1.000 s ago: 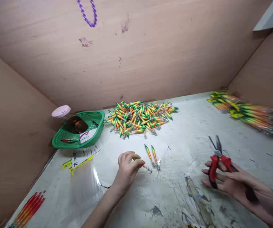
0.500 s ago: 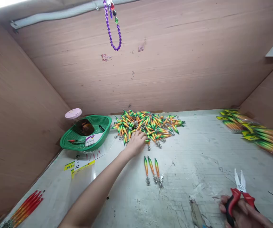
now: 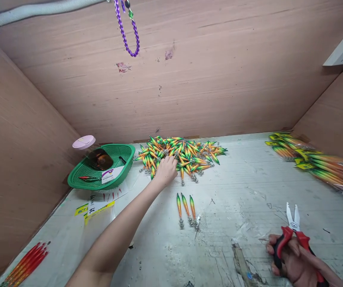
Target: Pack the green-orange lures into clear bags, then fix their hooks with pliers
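Observation:
My left hand (image 3: 167,170) reaches into the near edge of a heaped pile of green, yellow and orange squid jigs (image 3: 191,153). Its fingers are curled down, and what lies under the fingertips is hidden. Just in front of the pile, three squid jigs (image 3: 185,207) lie side by side on the table, hooks toward me. At the lower right, my right hand (image 3: 298,259) is wrapped round red-and-black pliers (image 3: 293,229), palm upward. The pliers' jaws point away from me and stand apart, with nothing between them.
A green basket (image 3: 73,175) at the left holds a pink-lidded jar (image 3: 99,159) and a card. Plastic packets with yellow headers (image 3: 99,211) lie before it. Red jigs (image 3: 28,263) sit at the lower left, bagged jigs (image 3: 332,169) at the right. Purple beads (image 3: 126,36) hang above.
The whole view has shifted slightly, so things appear further left and up. My left hand's fingers are more curled at the pile. The right hand still holds the pliers.

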Motion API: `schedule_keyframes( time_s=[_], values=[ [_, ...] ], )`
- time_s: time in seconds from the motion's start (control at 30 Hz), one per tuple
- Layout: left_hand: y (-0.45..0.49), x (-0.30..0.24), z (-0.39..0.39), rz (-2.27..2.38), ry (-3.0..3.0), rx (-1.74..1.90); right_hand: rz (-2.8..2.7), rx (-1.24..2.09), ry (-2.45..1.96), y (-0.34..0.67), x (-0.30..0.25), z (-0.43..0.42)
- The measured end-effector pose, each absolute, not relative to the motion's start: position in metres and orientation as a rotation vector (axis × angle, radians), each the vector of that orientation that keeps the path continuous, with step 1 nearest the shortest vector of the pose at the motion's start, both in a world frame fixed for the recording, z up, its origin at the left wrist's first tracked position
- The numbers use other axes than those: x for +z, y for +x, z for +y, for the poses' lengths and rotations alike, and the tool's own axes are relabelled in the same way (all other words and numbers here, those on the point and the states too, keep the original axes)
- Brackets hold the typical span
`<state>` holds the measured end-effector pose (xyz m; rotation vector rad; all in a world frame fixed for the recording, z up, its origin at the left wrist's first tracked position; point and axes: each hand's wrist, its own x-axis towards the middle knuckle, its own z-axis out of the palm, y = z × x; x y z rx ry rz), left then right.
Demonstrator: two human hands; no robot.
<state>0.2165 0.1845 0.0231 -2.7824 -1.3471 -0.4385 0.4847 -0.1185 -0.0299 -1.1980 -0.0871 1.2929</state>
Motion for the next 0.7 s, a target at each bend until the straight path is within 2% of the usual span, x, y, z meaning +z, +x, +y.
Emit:
schedule_keyframes(
  time_s=[0.37,0.7],
  values=[
    [0.163,0.028,0.204,-2.062,-2.644,-1.490,0.013,1.275,-1.195,0.485,-0.027,-0.117],
    [0.157,0.041,0.190,-2.499,-2.525,-2.111,-0.020,1.239,-1.218,0.483,-0.026,-0.115]
  ],
)
